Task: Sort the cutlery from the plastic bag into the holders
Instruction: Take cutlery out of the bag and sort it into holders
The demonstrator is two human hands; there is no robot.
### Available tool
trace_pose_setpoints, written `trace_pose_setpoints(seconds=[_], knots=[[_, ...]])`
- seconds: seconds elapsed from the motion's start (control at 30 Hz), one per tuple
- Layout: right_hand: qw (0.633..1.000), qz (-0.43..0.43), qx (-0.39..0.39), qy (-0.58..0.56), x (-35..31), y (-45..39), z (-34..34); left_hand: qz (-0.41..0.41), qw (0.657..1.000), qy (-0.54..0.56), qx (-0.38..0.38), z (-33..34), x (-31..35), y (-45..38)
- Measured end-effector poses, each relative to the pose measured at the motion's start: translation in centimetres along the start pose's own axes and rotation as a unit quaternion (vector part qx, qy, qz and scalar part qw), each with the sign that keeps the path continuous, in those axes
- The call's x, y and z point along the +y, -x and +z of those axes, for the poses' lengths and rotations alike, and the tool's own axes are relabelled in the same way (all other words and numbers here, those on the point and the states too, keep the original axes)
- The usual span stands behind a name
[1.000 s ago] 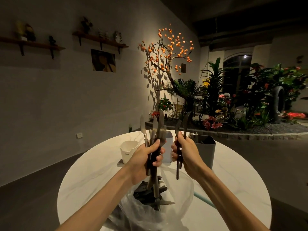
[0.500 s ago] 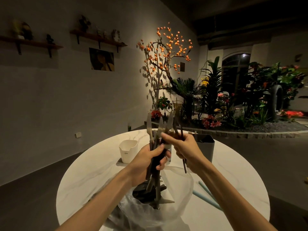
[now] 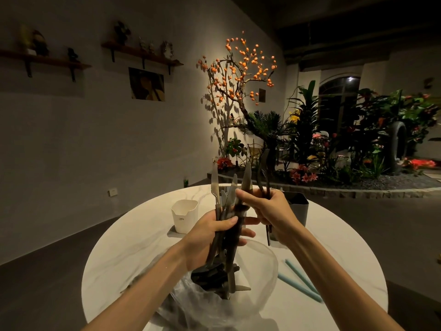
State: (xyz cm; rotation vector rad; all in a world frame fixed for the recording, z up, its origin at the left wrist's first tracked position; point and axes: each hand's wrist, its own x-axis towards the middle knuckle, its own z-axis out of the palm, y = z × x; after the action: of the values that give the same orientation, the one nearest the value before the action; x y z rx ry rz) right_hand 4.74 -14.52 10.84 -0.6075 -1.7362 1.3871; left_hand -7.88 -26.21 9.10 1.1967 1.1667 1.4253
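Note:
My left hand (image 3: pixel 214 232) grips a bundle of cutlery (image 3: pixel 230 201), knives with blades up and dark handles down, held above the clear plastic bag (image 3: pixel 257 290). More dark-handled cutlery (image 3: pixel 212 275) lies in the bag. My right hand (image 3: pixel 272 211) holds two dark pieces (image 3: pixel 263 173) upright, and its forefinger and thumb reach to a knife in the bundle. A white holder (image 3: pixel 185 217) stands at the left on the round white table (image 3: pixel 124 256). A grey holder (image 3: pixel 297 207) stands at the right, partly hidden behind my right hand.
Two pale blue sticks (image 3: pixel 301 281) lie on the table to the right of the bag. A small grey tray (image 3: pixel 173 231) sits under the white holder. Beyond the table are a raised planter bed (image 3: pixel 334 189) with plants and a wall with shelves.
My right hand has moved left from beside the bundle and now touches a knife in it. The bundle in my left hand has tilted slightly and risen a little.

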Motion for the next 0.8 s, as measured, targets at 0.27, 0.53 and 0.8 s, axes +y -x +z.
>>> trace_pose_setpoints(seconds=[0.27, 0.53, 0.8], knots=[[0.998, 0.0, -0.056, 0.01, -0.5, 0.3, 0.0, -0.013, 0.997, 0.0, -0.073, -0.1, 0.1, 0.1], [1.0, 0.024, -0.002, -0.001, 0.0, -0.7, -0.3, -0.058, 0.995, 0.072, -0.049, 0.0, -1.1, -1.0], [0.999, 0.031, 0.02, -0.034, -0.4, -0.9, -1.0, -0.062, 0.984, 0.165, 0.036, -0.5, -1.3, -2.0]])
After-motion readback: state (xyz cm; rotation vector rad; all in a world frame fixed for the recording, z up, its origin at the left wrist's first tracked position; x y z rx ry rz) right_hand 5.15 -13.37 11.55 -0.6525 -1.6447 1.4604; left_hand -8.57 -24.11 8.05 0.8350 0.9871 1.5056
